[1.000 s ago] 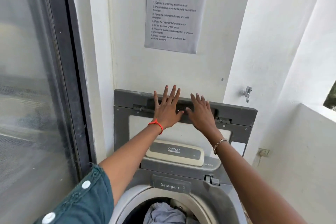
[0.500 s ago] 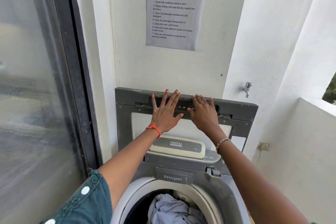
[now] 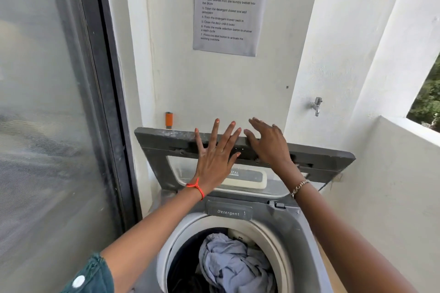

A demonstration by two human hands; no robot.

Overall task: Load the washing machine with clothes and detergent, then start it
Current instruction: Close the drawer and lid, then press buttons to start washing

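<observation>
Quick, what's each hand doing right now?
Left hand: open, pressed flat against the raised lid.
Right hand: open, resting on the lid's top edge.

Washing machine drum, crumpled blue-grey clothes lying inside

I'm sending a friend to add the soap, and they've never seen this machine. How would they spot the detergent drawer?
Find the washing machine and its round opening with blue-grey clothes inside. On the grey rim at its far edge, below the raised lid, sits the detergent drawer, a small dark flap. It alone bears the white word Detergent, unlike the cream control panel behind it.
</observation>
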